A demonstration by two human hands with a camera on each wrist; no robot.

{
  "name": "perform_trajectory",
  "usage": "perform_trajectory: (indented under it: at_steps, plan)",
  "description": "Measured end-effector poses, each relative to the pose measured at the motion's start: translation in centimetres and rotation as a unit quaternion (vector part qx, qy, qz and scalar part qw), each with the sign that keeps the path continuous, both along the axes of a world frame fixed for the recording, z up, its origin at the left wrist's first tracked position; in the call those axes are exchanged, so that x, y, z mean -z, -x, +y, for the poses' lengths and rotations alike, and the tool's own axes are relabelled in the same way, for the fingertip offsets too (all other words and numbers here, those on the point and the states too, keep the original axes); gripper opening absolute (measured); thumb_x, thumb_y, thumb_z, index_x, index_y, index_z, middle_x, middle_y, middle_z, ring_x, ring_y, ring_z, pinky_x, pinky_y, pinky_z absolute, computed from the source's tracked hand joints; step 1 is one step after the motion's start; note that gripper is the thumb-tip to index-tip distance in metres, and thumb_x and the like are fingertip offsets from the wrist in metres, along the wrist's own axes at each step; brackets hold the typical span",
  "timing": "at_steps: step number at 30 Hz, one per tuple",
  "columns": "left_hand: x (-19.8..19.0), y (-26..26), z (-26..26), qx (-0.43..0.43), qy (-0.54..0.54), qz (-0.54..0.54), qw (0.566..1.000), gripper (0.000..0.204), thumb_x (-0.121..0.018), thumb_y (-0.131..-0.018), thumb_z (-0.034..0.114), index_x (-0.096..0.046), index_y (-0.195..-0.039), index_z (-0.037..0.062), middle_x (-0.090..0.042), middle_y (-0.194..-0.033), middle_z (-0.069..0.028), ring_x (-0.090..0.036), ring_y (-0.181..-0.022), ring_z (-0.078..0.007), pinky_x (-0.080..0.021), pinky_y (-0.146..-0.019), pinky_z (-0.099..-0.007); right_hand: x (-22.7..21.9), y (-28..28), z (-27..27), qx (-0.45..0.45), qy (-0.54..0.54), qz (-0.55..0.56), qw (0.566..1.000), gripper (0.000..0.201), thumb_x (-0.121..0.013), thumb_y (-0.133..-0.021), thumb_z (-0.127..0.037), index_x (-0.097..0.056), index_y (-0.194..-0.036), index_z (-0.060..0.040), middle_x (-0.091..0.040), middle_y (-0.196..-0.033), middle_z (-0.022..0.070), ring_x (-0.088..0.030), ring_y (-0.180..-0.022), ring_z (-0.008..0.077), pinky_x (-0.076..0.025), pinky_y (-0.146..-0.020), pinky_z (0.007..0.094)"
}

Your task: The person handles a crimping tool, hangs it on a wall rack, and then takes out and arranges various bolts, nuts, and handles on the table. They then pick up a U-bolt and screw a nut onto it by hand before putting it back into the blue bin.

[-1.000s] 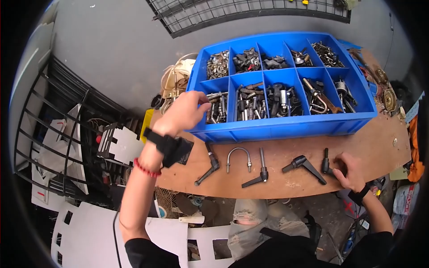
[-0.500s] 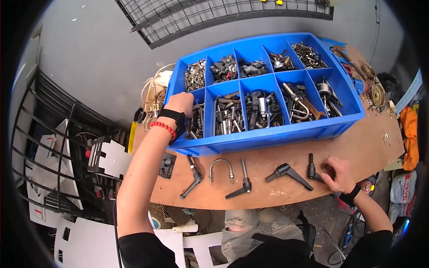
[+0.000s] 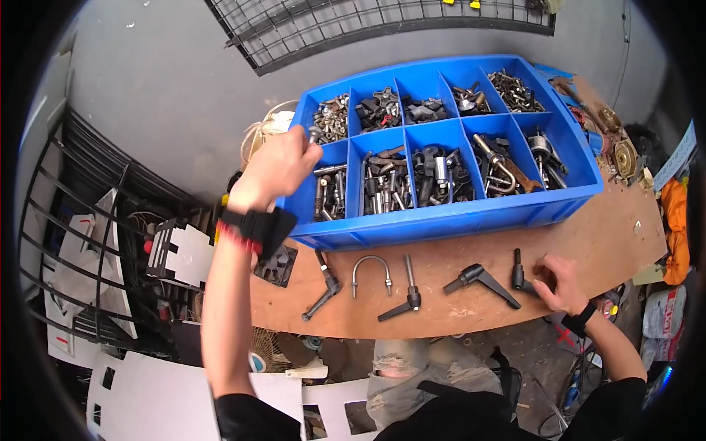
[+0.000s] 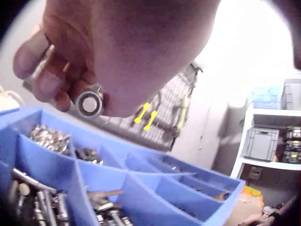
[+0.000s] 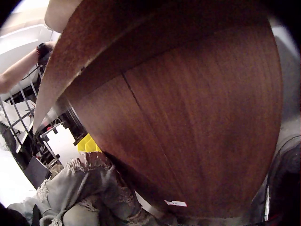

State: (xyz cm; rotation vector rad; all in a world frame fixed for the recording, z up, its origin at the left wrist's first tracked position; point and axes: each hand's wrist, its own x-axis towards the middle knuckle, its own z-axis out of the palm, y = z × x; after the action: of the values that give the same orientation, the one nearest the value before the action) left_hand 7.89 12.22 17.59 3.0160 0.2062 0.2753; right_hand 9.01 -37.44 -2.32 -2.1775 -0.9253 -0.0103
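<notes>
1. The left hand [image 3: 283, 165], fingers curled, grips a silver metal piece with a round, ringed end [image 4: 89, 103], held in the air over the left end of the blue plastic ten-compartment bin [image 3: 441, 224].
2. That ringed end faces the left wrist camera, so the piece's long axis runs roughly along that line of sight; fingers hide much of its length.
3. The right hand [image 3: 565, 285] rests in front of the bin's right part, fingers bent at the handle of a black lever with a dark threaded stud [image 3: 518, 270]; I cannot tell whether it pinches it. The stud points toward the bin.
4. Leftward in the same row lie a larger black angled lever [image 3: 478, 275], stud pointing left; a black lever with a long steel stud [image 3: 413, 294], stud toward the bin; a silver U-bolt [image 3: 371, 259], legs away from the bin; and a dark jointed lever [image 3: 329, 283], slanting.
5. A strip of brown wooden tabletop [image 3: 618, 228] separates row from bin; its curved near edge runs just beyond the handles.
</notes>
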Motion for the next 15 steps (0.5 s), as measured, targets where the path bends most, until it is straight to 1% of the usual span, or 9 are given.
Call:
perform_trajectory:
  at_steps: [1, 2, 3, 5, 7, 10, 11, 13, 15]
  plan:
    - [-1.4, 2.7, -2.4, 0.007, 0.032, -0.055, 0.998, 0.028, -0.057, -0.094, 0.023, -0.057, -0.091, -0.0044, -0.065, -0.080, -0.0268, -0.064, -0.078, -0.0462, -0.049, -0.070, -0.0520, -0.1, 0.1, 0.0, 0.000, 0.004, -0.001, 1.000, 0.027, -0.071, -0.074, -0.024, -0.058, -0.085, -0.0026, -0.054, -0.073, 0.0131, -0.055, -0.058, 0.0296, -0.042, -0.054, 0.0367]
    - [-2.0, 5.4, -4.8, -0.015, 0.050, -0.091, 0.995, 0.025, -0.057, -0.096, 0.021, -0.054, -0.091, -0.0035, -0.063, -0.076, -0.0249, -0.063, -0.074, -0.0452, -0.048, -0.066, -0.0511, -0.2, 0.1, 0.1, 0.000, 0.007, -0.002, 1.000, 0.026, -0.071, -0.074, -0.023, -0.058, -0.085, -0.0026, -0.054, -0.073, 0.0132, -0.055, -0.058, 0.0294, -0.042, -0.054, 0.0365]
    - [-1.6, 8.1, -6.8, -0.038, 0.067, -0.127, 0.989, 0.022, -0.056, -0.097, 0.019, -0.052, -0.092, -0.0025, -0.062, -0.072, -0.0231, -0.062, -0.069, -0.0443, -0.047, -0.061, -0.0502, -0.2, 0.1, 0.1, -0.002, 0.009, -0.003, 1.000, 0.026, -0.071, -0.074, -0.022, -0.058, -0.086, -0.0025, -0.054, -0.073, 0.0133, -0.055, -0.058, 0.0293, -0.042, -0.054, 0.0364]
    - [1.0, 13.1, -9.5, -0.123, 0.075, -0.140, 0.980, 0.018, -0.058, -0.096, 0.016, -0.050, -0.094, 0.0004, -0.061, -0.070, -0.0203, -0.063, -0.068, -0.0416, -0.048, -0.057, -0.0485, 0.1, 0.1, 0.3, 0.001, 0.003, -0.003, 1.000, 0.028, -0.070, -0.075, -0.026, -0.059, -0.085, -0.0026, -0.054, -0.074, 0.0131, -0.056, -0.060, 0.0284, -0.043, -0.055, 0.0360]
    - [4.8, 16.7, -10.6, -0.159, 0.022, -0.101, 0.982, 0.016, -0.058, -0.096, 0.018, -0.050, -0.093, 0.0036, -0.062, -0.068, -0.0186, -0.064, -0.065, -0.0405, -0.049, -0.055, -0.0493, 0.0, 0.0, 0.1, 0.000, 0.012, -0.001, 1.000, 0.029, -0.070, -0.075, -0.028, -0.059, -0.085, -0.0028, -0.055, -0.074, 0.0132, -0.056, -0.060, 0.0283, -0.043, -0.055, 0.0361]
    - [9.4, 19.6, -6.9, -0.171, -0.063, 0.037, 0.983, 0.016, -0.058, -0.096, 0.019, -0.051, -0.092, 0.0045, -0.063, -0.065, -0.0178, -0.064, -0.060, -0.0406, -0.051, -0.054, -0.0505, -0.4, 0.0, 0.2, -0.008, 0.022, -0.020, 1.000, 0.030, -0.070, -0.075, -0.030, -0.059, -0.085, -0.0032, -0.056, -0.075, 0.0128, -0.057, -0.060, 0.0285, -0.043, -0.055, 0.0360]
    - [10.3, 20.2, -5.4, -0.172, -0.088, 0.056, 0.979, 0.019, -0.059, -0.095, 0.022, -0.052, -0.093, 0.0045, -0.063, -0.063, -0.0172, -0.063, -0.057, -0.0406, -0.050, -0.053, -0.0510, -0.3, -0.1, 0.3, -0.011, 0.021, -0.018, 1.000, 0.030, -0.070, -0.075, -0.029, -0.059, -0.085, -0.0033, -0.056, -0.075, 0.0128, -0.057, -0.060, 0.0284, -0.043, -0.054, 0.0360]
    - [11.0, 20.7, -3.3, -0.175, -0.107, 0.073, 0.976, 0.022, -0.060, -0.095, 0.025, -0.052, -0.093, 0.0046, -0.064, -0.064, -0.0172, -0.064, -0.058, -0.0398, -0.050, -0.052, -0.0514, -0.1, 0.0, 0.1, -0.007, 0.019, -0.013, 1.000, 0.029, -0.071, -0.075, -0.029, -0.060, -0.085, -0.0037, -0.056, -0.075, 0.0127, -0.058, -0.060, 0.0283, -0.044, -0.054, 0.0360]
    - [12.1, 20.3, -1.8, -0.177, -0.083, 0.076, 0.978, 0.024, -0.061, -0.095, 0.027, -0.052, -0.095, 0.0042, -0.066, -0.071, -0.0180, -0.066, -0.062, -0.0392, -0.050, -0.054, -0.0516, -0.6, 0.3, 0.2, 0.001, 0.025, -0.025, 0.999, 0.029, -0.071, -0.075, -0.028, -0.060, -0.085, -0.0041, -0.057, -0.074, 0.0125, -0.059, -0.060, 0.0277, -0.044, -0.054, 0.0361]
